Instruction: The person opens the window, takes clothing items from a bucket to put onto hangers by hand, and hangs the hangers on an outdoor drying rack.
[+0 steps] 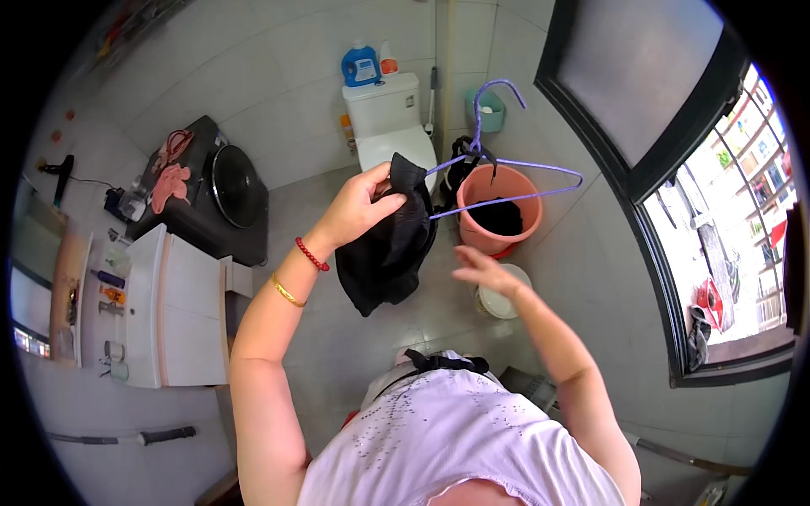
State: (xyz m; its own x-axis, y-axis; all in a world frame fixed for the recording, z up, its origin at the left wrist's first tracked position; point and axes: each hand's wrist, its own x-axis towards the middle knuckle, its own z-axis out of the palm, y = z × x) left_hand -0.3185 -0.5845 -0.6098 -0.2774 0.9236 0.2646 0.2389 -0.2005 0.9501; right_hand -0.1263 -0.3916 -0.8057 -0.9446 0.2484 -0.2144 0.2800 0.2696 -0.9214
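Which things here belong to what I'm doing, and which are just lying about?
Job: black garment, held by your left hand; purple hanger; probably the pink bucket with dark cloth inside.

Lying about: blue bottle; pink cloth on the washing machine.

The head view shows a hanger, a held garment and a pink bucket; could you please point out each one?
Hanger (506, 201): head view, on its lower bar.
Held garment (384, 266): head view, on its hanging black fabric.
Pink bucket (516, 182): head view, on its inner wall.
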